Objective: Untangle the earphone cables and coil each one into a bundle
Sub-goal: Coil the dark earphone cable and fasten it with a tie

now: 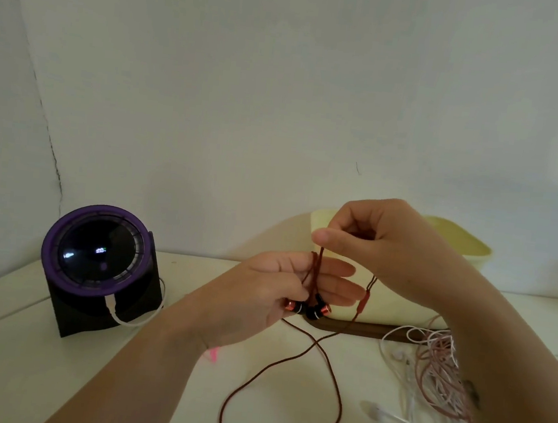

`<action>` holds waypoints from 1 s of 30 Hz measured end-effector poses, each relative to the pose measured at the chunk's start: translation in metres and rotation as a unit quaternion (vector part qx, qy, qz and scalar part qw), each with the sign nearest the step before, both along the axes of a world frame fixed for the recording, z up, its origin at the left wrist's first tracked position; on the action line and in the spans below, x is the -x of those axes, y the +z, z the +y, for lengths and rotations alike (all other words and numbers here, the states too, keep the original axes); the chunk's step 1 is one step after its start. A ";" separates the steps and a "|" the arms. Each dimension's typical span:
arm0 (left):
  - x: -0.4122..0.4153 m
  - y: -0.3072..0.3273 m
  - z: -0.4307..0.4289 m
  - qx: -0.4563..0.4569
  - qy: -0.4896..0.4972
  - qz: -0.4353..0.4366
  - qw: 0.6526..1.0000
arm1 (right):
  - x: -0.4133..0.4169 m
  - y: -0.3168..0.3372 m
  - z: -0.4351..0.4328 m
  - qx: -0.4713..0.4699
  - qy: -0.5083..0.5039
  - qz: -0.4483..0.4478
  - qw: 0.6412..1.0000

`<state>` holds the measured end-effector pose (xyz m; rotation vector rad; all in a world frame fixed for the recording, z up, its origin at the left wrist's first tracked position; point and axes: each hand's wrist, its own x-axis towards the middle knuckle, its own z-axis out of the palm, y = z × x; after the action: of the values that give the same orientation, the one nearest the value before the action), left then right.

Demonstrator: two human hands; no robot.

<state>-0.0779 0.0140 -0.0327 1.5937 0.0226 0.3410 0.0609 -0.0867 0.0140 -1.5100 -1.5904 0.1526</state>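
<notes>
Bare desk (12, 373) lies open at the front left. A purple-rimmed device (99, 268) blocks the back left, and a cream tub (387, 312) blocks the back right. A tangle of pale cables (439, 376) covers the right side. Loops of brown cable (340, 407) cross the middle.

Left hand (262, 289): bare; its palm side shows, with creases across the palm.
Right hand (381, 242): bare; its back shows, with rounded knuckles.
Right thumbnail (319, 237): short, trimmed close.
Left forearm (137, 368): bare along all of its visible length, to the bottom edge.
Right forearm (513, 356): bare to the right edge.
Mark (472, 392): a small dark patch on the right forearm, too blurred to identify.
</notes>
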 end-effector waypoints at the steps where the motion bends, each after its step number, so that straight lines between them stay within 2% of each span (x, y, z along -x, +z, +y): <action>1: 0.000 0.001 0.000 0.003 -0.007 0.001 1.000 | 0.000 -0.001 0.002 -0.002 0.005 0.005 1.000; 6: 0.002 0.003 -0.001 0.009 0.002 -0.010 1.000 | -0.002 -0.004 0.005 -0.011 0.029 0.027 0.999; 10: 0.003 0.001 -0.002 -0.023 0.030 -0.004 0.999 | -0.002 -0.006 0.007 -0.019 0.062 0.050 0.997; 15: 0.006 0.004 -0.008 -0.051 0.015 0.001 0.999 | -0.002 -0.009 0.010 -0.014 0.090 0.085 0.992; 19: 0.008 0.018 -0.017 0.052 -0.051 -0.086 0.994 | -0.006 -0.024 0.020 0.020 0.162 0.246 0.955; 21: 0.004 0.023 -0.017 0.157 -0.001 -0.151 0.976 | -0.002 -0.033 0.028 0.036 0.164 0.259 0.951; 23: 0.001 0.023 -0.009 0.214 0.089 -0.195 0.953 | 0.003 -0.038 0.034 0.057 0.141 0.234 0.960; 26: -0.001 0.018 0.002 0.217 0.156 -0.215 0.939 | 0.011 -0.038 0.034 0.098 0.066 0.079 0.990; 28: -0.002 0.014 0.008 0.224 0.180 -0.215 0.933 | 0.017 -0.035 0.031 0.131 0.048 -0.006 0.990; 30: -0.004 0.010 0.012 0.224 0.191 -0.217 0.931 | 0.021 -0.031 0.026 0.173 0.047 -0.035 0.983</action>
<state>-0.0742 0.0259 -0.0222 1.0263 0.0654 0.9209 0.0398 -0.0605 -0.0172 -1.7165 -1.7596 0.4532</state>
